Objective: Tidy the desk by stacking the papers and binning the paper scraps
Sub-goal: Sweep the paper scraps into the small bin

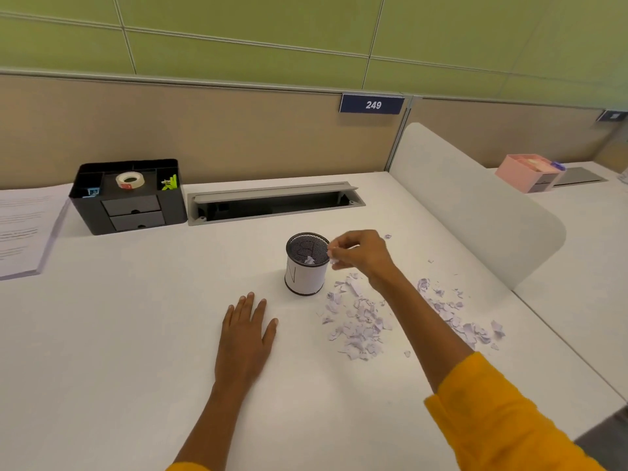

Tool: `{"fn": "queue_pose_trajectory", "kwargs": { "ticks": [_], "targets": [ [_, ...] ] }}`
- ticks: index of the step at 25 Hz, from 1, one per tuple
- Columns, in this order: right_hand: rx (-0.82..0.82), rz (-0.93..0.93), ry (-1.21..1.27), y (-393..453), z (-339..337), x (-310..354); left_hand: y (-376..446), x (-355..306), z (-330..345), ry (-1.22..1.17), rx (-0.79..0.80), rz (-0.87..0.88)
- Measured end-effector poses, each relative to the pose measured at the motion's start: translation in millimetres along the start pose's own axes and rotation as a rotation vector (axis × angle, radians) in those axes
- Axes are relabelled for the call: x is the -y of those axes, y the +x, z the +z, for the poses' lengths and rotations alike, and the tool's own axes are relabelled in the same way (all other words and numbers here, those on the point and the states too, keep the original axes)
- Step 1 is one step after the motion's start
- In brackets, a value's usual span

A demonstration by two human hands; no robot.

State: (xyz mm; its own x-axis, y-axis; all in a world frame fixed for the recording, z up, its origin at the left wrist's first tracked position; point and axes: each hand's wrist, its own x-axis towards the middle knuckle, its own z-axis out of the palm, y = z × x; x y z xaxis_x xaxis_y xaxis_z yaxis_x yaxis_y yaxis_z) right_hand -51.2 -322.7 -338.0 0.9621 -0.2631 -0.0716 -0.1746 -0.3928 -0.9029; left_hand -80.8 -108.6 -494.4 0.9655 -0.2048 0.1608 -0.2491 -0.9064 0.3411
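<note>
The papers (23, 229) are lying stacked at far left. My left hand (246, 334) is resting flat, holding nothing. My right hand (356, 254) is pinching a scrap (333, 258) at the bin (307, 266) rim; I should be releasing over the middle. More scraps (360, 321) are lying right. A sign (372, 104) is reading "249".

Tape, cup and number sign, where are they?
Tape (130, 180): head view, on the roll's white ring.
Cup (306, 277): head view, on its white side.
Number sign (372, 104): head view, on the digits 249.
</note>
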Motion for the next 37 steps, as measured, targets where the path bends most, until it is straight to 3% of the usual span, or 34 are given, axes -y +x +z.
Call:
{"fn": "queue_pose_trajectory", "kwargs": {
  "ticks": [9,12,17,20,24,30,37],
  "targets": [
    [-0.13,0.038,0.11,21.8,-4.3,-14.7,1.9,1.2,-0.8,-0.001,-0.012,-0.001],
    [-0.052,0.073,-0.137,8.6,-22.0,-46.9,1.5,1.2,0.5,0.014,-0.012,-0.001],
    [0.264,0.156,-0.652,-12.6,-33.5,-87.4,1.5,1.3,2.3,0.016,-0.025,-0.003],
    [0.268,0.177,-0.729,-20.3,-24.9,-106.0,1.4,1.8,3.0,0.015,-0.033,0.003],
    [0.156,0.136,-0.606,-27.1,-19.0,-111.5,0.9,2.0,3.2,0.016,-0.034,0.003],
    [0.06,0.24,-0.31,-29.6,-33.0,-102.3,0.9,1.5,3.0,0.012,-0.034,-0.004],
    [0.004,0.076,0.066,-6.6,-27.4,-33.0,2.3,2.9,4.1,0.001,-0.021,-0.01]
  ]
}}
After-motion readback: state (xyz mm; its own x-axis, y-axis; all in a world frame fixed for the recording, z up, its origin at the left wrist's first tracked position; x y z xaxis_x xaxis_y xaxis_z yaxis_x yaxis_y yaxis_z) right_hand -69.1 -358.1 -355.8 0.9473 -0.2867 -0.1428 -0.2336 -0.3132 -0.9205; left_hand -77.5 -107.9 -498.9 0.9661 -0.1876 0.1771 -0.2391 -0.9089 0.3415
